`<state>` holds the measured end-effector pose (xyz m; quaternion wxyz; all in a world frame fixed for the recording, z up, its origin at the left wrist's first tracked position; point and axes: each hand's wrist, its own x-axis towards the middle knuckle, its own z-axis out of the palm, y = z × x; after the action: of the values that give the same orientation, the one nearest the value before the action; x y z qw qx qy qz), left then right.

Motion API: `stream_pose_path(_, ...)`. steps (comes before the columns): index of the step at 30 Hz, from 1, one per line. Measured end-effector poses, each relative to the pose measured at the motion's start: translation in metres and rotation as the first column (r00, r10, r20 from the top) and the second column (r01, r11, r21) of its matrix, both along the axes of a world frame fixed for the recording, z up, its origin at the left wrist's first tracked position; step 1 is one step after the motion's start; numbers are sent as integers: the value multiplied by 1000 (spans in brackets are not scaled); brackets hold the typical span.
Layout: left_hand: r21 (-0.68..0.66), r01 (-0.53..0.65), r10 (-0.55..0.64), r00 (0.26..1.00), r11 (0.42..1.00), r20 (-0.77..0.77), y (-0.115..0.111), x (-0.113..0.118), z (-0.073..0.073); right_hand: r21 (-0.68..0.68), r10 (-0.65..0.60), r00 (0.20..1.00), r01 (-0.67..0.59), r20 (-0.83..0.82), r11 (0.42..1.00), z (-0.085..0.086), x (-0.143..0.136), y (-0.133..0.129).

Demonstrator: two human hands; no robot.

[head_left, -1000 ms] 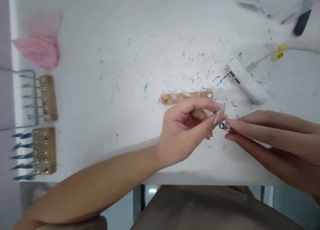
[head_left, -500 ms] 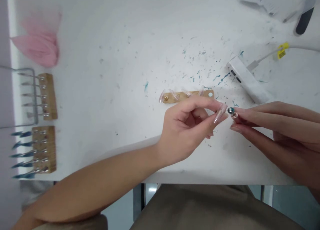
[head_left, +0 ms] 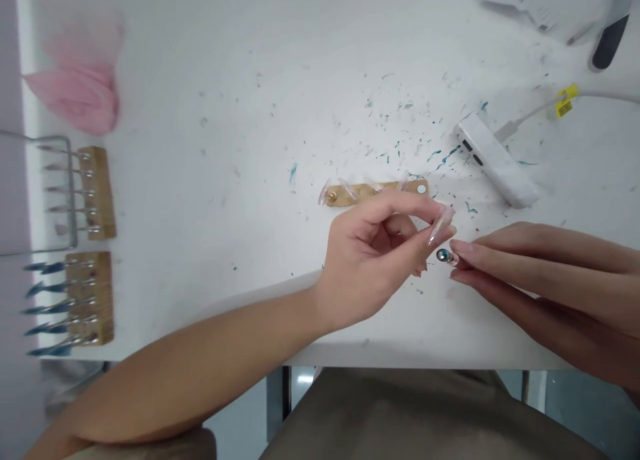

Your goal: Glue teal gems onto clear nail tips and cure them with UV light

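Pinched in my left hand (head_left: 357, 267) is a clear nail (head_left: 441, 225); my right hand (head_left: 545, 267) holds a shiny-ended stick (head_left: 444, 255), now moved closer to me, near the nail's low end.

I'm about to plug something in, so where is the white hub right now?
In the head view, the white hub lies on the table's right side, above the right hand, joined to the yellow-tagged cable.

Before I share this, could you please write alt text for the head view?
A left hand pinches a translucent nail tip while the right hand holds a metal-ended tool nearby, over a blue-flecked white table.
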<state>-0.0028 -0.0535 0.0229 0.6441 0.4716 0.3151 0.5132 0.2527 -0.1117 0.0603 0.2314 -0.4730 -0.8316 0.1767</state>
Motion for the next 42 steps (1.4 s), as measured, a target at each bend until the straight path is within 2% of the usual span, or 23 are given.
stream_pose_path(2,-5,0,0,1000,1000,-29,0,-1,0,10,-14,1000,14,24,1000,-1,5,-3)
stream_pose_path(8,36,-2,5,998,999,-67,0,-4,0,-83,-60,998,61,19,995,-1,28,-14)
stream_pose_path(13,88,-5,9,999,996,-39,0,-4,-1,-66,-98,995,96,-28,993,8,20,-10)
stream_pose_path(18,89,8,-5,999,996,-33,-1,-6,-3,39,7,1000,-7,-3,999,18,-6,11)
stream_pose_path(19,82,7,-4,999,997,-34,-1,-6,-3,86,14,1000,-12,-24,996,18,-8,14)
stream_pose_path(20,80,5,-3,1000,997,-30,-1,-6,-3,69,-4,1000,3,4,998,17,-10,16)
stream_pose_path(24,83,2,1,1000,997,-28,-1,-4,-3,143,-5,998,13,-56,990,11,-9,16)
stream_pose_path(30,64,-6,11,998,998,-66,0,-3,-1,118,39,999,-36,-19,992,10,-10,15)
stream_pose_path(34,44,-18,18,1000,999,-14,1,-3,0,132,75,997,-73,-14,989,10,-8,13)
stream_pose_path(36,26,-11,10,1000,1000,15,0,-2,0,130,66,998,-64,-9,989,13,-6,13)
stream_pose_path(40,-42,20,-18,999,999,40,0,-1,1,58,149,987,-153,66,987,26,-3,17)
stream_pose_path(42,-56,17,-15,1000,998,26,0,-2,0,51,142,987,-146,81,988,28,-4,18)
